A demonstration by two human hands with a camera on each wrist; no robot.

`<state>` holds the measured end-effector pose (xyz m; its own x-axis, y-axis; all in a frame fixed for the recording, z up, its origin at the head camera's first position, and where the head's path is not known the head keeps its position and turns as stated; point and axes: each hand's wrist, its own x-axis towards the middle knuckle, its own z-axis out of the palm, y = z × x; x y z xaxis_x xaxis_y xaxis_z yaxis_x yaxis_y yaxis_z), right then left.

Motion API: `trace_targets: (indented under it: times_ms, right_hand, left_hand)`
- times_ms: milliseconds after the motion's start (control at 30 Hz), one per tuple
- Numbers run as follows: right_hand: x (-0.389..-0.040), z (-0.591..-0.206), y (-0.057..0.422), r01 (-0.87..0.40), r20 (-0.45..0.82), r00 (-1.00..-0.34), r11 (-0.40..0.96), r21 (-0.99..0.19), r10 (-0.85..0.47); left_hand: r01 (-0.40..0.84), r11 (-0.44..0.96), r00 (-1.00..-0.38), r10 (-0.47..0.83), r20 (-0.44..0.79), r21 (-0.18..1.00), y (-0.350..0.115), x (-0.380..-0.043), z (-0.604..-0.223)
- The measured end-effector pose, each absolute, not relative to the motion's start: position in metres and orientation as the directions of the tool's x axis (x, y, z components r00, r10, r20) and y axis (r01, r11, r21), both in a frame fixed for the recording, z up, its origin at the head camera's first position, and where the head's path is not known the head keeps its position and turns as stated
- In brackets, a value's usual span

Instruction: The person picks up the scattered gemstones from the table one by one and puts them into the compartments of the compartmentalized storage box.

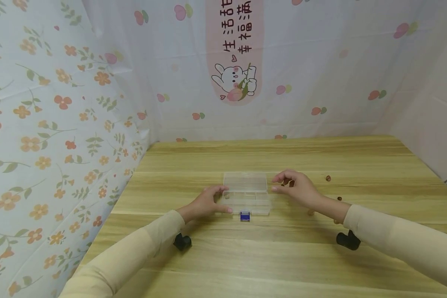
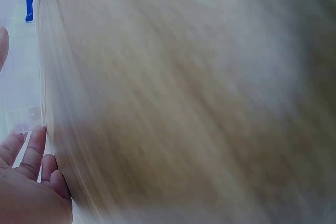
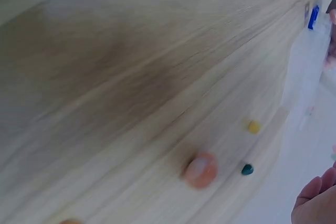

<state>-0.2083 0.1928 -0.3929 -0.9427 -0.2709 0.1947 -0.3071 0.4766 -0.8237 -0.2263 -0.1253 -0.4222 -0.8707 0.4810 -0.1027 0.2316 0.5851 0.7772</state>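
Observation:
A clear plastic compartment box [image 1: 246, 203] lies on the table with its lid [image 1: 245, 182] raised at the back and a blue latch [image 1: 245, 216] at the front. My left hand [image 1: 207, 201] grips the box's left end, thumb along the front edge and fingers toward the hinge side. A small pale item shows in the left compartment, too faint to name. My right hand [image 1: 298, 190] hovers just right of the lid, thumb and index finger apart. Dark brown beads [image 1: 286, 182] appear between those fingers; whether they are held or lie on the table is unclear.
Loose beads lie right of the box, including a reddish-brown one [image 1: 328, 178]. The right wrist view has an orange bead [image 3: 201, 170], a yellow bead [image 3: 254, 126] and a dark green bead [image 3: 247, 169]. Printed curtains [image 1: 320, 74] hang behind the wooden table [image 1: 268, 260] and at its left.

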Motion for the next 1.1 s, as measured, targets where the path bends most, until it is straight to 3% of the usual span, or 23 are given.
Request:
trace_targets:
  times_ms: [1100]
  right_hand:
    - [-0.172,-0.402,0.293,-0.248,0.223,-0.968,0.605,-0.757,-0.117]
  left_hand:
    - [0.212,0.562,-0.867,0.485,-0.111,0.799,-0.124,-0.223,-0.418]
